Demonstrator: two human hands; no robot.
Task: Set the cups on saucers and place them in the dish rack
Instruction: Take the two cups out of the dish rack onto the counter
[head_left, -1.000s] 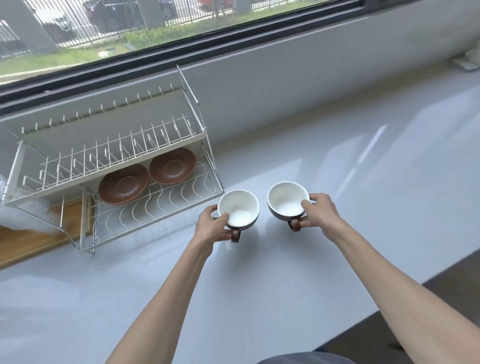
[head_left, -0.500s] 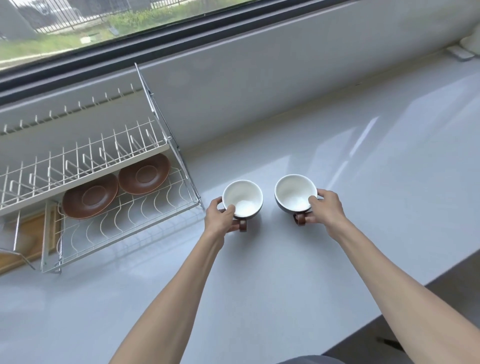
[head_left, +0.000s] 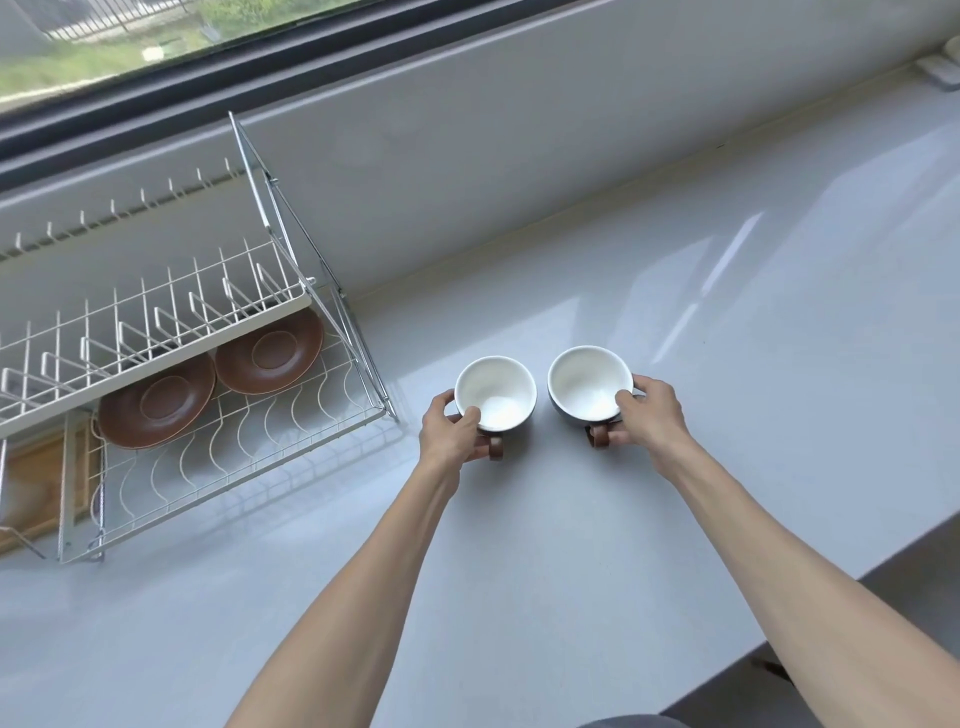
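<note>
Two cups, white inside with brown handles, stand side by side on the grey counter. My left hand (head_left: 454, 428) grips the left cup (head_left: 496, 392) at its near-left rim, thumb inside. My right hand (head_left: 647, 413) grips the right cup (head_left: 587, 382) at its right rim. Two brown saucers lie flat on the lower tier of the white wire dish rack (head_left: 234, 467) at the left: the right saucer (head_left: 270, 353) and the left saucer (head_left: 156, 410), both partly hidden under the upper shelf.
The rack's upper shelf (head_left: 145, 322) holds only wire prongs. A wooden board (head_left: 31, 483) lies under the rack's left end. A grey wall and window run behind. The counter's front edge (head_left: 852, 582) cuts in at the lower right.
Both hands keep the same hold on the cups, which stay side by side on the counter. The camera has shifted, so the rack first slid left in the frame, then partly back.
</note>
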